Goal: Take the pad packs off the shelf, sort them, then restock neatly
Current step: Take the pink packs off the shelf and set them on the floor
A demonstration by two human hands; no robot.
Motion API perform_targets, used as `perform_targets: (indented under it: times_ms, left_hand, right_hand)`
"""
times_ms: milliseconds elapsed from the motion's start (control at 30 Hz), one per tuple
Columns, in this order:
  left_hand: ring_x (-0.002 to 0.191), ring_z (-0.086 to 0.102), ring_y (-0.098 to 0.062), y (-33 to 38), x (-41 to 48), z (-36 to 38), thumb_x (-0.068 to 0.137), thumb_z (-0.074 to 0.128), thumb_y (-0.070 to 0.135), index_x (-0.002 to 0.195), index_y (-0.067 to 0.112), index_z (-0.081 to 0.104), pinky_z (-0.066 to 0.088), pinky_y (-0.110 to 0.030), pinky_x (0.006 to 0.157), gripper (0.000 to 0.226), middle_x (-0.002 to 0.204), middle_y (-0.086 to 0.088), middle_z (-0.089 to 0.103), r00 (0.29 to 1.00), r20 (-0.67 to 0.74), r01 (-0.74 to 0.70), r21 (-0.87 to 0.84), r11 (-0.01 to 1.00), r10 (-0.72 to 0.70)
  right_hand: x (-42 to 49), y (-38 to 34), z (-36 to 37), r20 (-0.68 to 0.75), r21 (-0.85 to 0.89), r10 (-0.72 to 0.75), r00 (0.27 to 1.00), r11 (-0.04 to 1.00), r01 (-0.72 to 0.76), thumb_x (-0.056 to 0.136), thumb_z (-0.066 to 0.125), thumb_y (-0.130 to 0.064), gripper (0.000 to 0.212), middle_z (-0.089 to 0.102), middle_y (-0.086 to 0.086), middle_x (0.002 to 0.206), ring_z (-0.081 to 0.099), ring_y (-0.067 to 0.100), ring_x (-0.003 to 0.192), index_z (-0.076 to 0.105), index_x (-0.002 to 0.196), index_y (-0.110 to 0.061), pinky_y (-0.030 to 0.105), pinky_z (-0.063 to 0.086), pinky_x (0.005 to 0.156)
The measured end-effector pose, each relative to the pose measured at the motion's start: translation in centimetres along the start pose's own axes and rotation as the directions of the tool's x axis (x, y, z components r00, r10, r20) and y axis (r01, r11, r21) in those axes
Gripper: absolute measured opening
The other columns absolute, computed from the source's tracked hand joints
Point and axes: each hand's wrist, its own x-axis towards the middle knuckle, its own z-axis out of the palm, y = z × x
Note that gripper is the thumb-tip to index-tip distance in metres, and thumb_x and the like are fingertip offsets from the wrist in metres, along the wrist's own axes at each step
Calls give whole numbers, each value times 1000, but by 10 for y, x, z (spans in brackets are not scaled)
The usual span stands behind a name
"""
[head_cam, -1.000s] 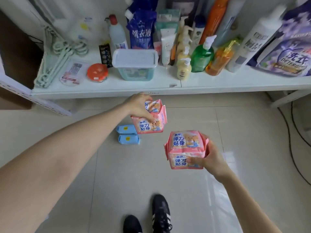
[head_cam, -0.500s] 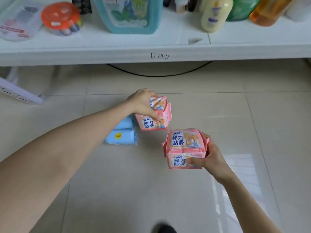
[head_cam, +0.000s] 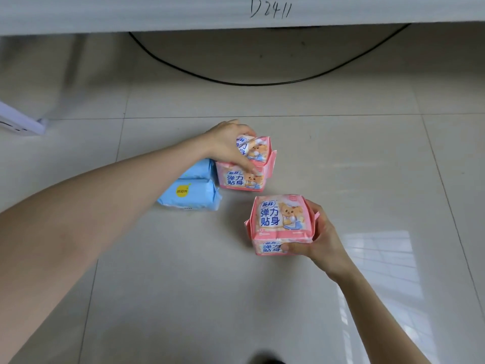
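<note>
My left hand point(head_cam: 228, 145) grips a stack of two pink pad packs point(head_cam: 249, 169) from above, low over the tiled floor and right beside two blue pad packs point(head_cam: 190, 191) that lie there. My right hand point(head_cam: 319, 240) holds another stack of two pink pad packs point(head_cam: 280, 223) from the right side, thumb on the front, nearer to me and slightly right of the left stack. The white shelf point(head_cam: 157, 14) runs along the top edge; only its front lip shows.
A black cable point(head_cam: 262, 84) curves across the floor under the shelf. A white shelf foot point(head_cam: 19, 123) sticks in at the left edge. A dark shoe tip point(head_cam: 267, 359) shows at the bottom. Tiled floor lies to the right and toward me.
The view has dropped and moved in toward the floor; the goods on the shelf have left the frame. My left hand has lowered its pink packs next to the blue ones. My right hand keeps its packs.
</note>
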Motion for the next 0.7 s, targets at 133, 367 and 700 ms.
perform_targets:
  times_ms: [133, 367, 700]
  left_hand:
    - [118, 52, -10, -7, 1, -2, 62, 85, 51, 135, 29, 52, 41, -24, 101, 84, 132, 10, 52, 996, 76, 68, -192, 979, -54]
    - [104, 65, -14, -17, 0, 3, 74, 82, 33, 122, 23, 66, 52, -27, 92, 52, 114, 5, 69, 986, 154, 96, -250, 963, -58]
    - [97, 69, -11, -14, 9, -7, 78, 79, 33, 116, 24, 68, 54, -29, 90, 41, 108, 9, 72, 965, 262, 59, -189, 980, -7]
  right_hand:
    - [2, 4, 10, -24, -46, -37, 999, 998, 35, 56, 89, 2, 93, 64, 4, 126, 66, 24, 110, 45, 135, -20, 38, 59, 83]
    - [11, 9, 31, -36, -163, -89, 995, 983, 82, 62, 88, 5, 88, 64, -12, 120, 62, 11, 110, 47, 132, -28, 23, 52, 91]
    - [29, 5, 52, -17, -113, -103, 995, 988, 101, 63, 88, 1, 98, 56, -2, 135, 58, 8, 119, 38, 145, -19, 16, 49, 88]
